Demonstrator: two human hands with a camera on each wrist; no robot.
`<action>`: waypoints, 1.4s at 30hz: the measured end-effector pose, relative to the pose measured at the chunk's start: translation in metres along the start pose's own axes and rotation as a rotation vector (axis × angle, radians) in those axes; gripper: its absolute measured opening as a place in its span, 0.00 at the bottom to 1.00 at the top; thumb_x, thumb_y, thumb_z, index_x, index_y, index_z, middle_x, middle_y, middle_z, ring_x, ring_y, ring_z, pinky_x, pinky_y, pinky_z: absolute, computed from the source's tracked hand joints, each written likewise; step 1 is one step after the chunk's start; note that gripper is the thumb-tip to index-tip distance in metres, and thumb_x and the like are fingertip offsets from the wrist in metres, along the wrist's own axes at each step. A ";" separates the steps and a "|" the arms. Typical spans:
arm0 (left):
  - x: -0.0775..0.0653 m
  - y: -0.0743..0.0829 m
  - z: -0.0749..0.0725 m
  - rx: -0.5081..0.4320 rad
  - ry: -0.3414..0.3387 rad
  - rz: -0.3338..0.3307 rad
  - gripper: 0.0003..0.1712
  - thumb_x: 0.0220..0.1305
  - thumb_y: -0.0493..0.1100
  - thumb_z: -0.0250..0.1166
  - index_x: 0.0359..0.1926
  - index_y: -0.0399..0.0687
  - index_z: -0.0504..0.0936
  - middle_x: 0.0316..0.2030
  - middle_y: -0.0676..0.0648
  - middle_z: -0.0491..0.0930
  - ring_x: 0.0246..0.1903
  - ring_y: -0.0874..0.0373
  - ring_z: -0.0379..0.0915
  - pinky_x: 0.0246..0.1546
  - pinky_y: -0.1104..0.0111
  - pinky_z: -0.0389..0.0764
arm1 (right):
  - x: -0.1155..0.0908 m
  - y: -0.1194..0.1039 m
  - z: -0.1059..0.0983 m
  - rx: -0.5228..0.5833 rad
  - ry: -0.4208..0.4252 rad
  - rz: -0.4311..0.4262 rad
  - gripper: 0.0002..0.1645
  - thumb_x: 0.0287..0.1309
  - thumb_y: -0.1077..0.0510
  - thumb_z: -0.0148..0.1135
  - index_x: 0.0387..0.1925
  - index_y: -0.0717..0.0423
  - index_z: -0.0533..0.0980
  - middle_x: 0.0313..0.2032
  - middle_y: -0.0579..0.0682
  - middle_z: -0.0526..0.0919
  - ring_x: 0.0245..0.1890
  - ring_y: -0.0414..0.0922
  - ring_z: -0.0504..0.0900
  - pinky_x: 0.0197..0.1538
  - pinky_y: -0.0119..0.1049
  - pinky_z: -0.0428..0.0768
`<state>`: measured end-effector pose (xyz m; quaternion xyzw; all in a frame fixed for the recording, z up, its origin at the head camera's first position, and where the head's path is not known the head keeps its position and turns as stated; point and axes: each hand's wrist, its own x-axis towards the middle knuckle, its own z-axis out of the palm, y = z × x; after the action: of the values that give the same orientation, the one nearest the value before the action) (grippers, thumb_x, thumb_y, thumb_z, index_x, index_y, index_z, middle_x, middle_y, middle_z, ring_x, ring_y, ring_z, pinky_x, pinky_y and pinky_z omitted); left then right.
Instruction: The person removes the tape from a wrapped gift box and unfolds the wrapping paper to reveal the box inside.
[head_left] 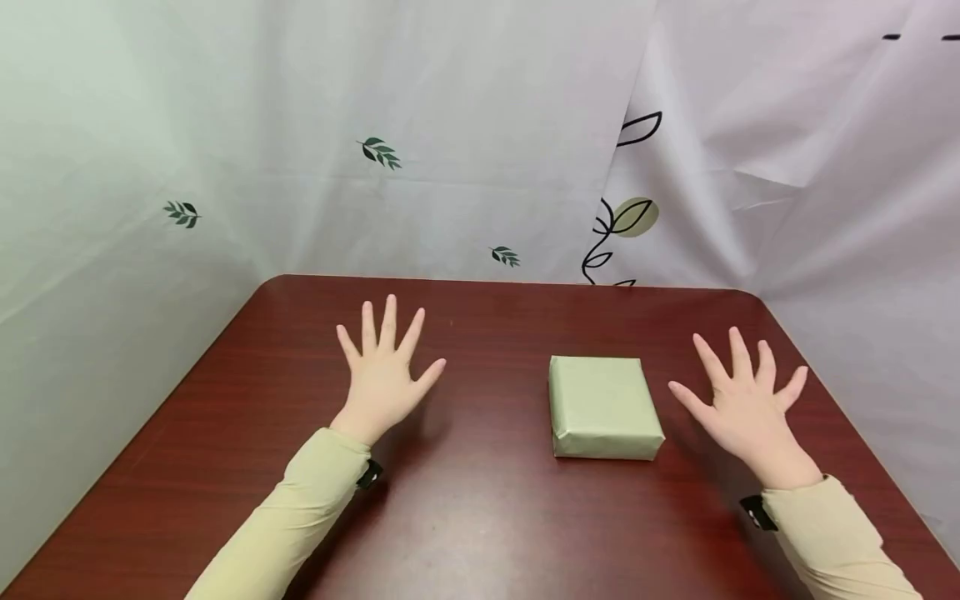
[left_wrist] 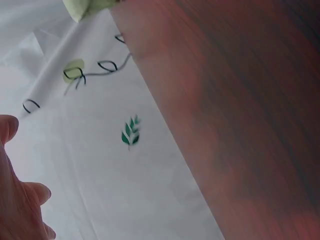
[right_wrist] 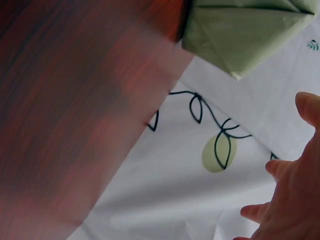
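Note:
A box wrapped in pale green paper (head_left: 603,404) sits on the dark red wooden table (head_left: 480,517), right of centre. To its left, well apart from it, my left hand (head_left: 381,387) is held over the table with the fingers spread and straight. On the box's other side is my right hand (head_left: 752,412), also spread wide, its thumb pointing toward the box. Neither hand holds anything. In the right wrist view the box's folded end (right_wrist: 245,37) shows at the top, near the fingers. Only a corner of the box (left_wrist: 87,6) appears in the left wrist view.
White curtains (head_left: 465,100) with leaf prints hang behind the table and along both sides. The table's far edge (head_left: 487,281) runs close to the back curtain. Dark bands (head_left: 370,474) show at the cuffs of both pale sleeves.

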<state>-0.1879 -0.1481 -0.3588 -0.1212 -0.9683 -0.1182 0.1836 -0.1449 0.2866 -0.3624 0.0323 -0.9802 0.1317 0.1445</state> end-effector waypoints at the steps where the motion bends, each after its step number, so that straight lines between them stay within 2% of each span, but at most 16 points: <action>1: 0.001 0.004 0.001 -0.004 -0.006 0.011 0.44 0.62 0.67 0.51 0.74 0.57 0.52 0.75 0.42 0.32 0.72 0.39 0.18 0.61 0.33 0.24 | 0.000 -0.001 0.000 0.006 0.004 -0.010 0.46 0.60 0.32 0.50 0.72 0.49 0.52 0.71 0.69 0.42 0.67 0.74 0.37 0.54 0.77 0.22; 8: 0.005 0.043 0.013 -0.020 -0.042 0.113 0.44 0.61 0.68 0.52 0.74 0.60 0.52 0.75 0.43 0.34 0.72 0.39 0.19 0.61 0.33 0.26 | -0.002 -0.017 0.006 0.038 0.035 -0.134 0.44 0.58 0.36 0.56 0.71 0.46 0.56 0.70 0.66 0.48 0.68 0.71 0.40 0.56 0.76 0.26; 16: 0.005 0.083 0.031 0.008 -0.077 0.262 0.43 0.61 0.70 0.51 0.73 0.62 0.53 0.75 0.43 0.37 0.73 0.39 0.24 0.62 0.32 0.33 | -0.005 -0.030 0.015 0.046 -0.035 -0.314 0.43 0.55 0.37 0.60 0.68 0.44 0.60 0.71 0.60 0.50 0.67 0.68 0.45 0.57 0.75 0.32; 23: 0.006 0.112 0.042 0.019 -0.145 0.407 0.41 0.61 0.71 0.51 0.72 0.63 0.57 0.75 0.44 0.39 0.73 0.40 0.29 0.65 0.37 0.37 | -0.010 -0.034 0.020 0.046 -0.090 -0.389 0.40 0.55 0.37 0.60 0.67 0.44 0.63 0.70 0.60 0.53 0.66 0.68 0.49 0.57 0.75 0.37; 31: 0.006 0.128 0.049 0.058 -0.289 0.517 0.40 0.62 0.72 0.46 0.72 0.65 0.56 0.75 0.46 0.40 0.74 0.44 0.31 0.69 0.44 0.39 | -0.014 -0.034 0.026 0.043 -0.196 -0.423 0.40 0.56 0.37 0.59 0.68 0.42 0.61 0.70 0.60 0.52 0.67 0.67 0.48 0.59 0.72 0.40; 35: 0.005 0.130 0.052 0.065 -0.347 0.572 0.40 0.63 0.71 0.47 0.72 0.64 0.56 0.75 0.48 0.42 0.74 0.46 0.33 0.70 0.47 0.41 | -0.015 -0.033 0.027 0.058 -0.212 -0.451 0.43 0.56 0.37 0.60 0.69 0.42 0.59 0.70 0.60 0.53 0.67 0.66 0.49 0.60 0.70 0.41; 38: 0.005 0.130 0.054 0.057 -0.378 0.619 0.40 0.64 0.69 0.50 0.73 0.63 0.54 0.74 0.48 0.45 0.74 0.47 0.36 0.70 0.49 0.45 | -0.014 -0.029 0.029 0.049 -0.203 -0.490 0.50 0.48 0.39 0.68 0.70 0.43 0.57 0.70 0.61 0.53 0.66 0.66 0.51 0.60 0.69 0.44; 42: 0.005 0.128 0.055 0.048 -0.401 0.682 0.43 0.63 0.65 0.56 0.74 0.61 0.52 0.74 0.46 0.47 0.73 0.48 0.42 0.69 0.50 0.52 | -0.012 -0.024 0.031 0.032 -0.213 -0.542 0.64 0.31 0.50 0.80 0.71 0.44 0.54 0.70 0.62 0.52 0.65 0.66 0.52 0.59 0.68 0.47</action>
<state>-0.1748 -0.0108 -0.3833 -0.4524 -0.8915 -0.0016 0.0225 -0.1392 0.2560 -0.3884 0.3088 -0.9433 0.0996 0.0700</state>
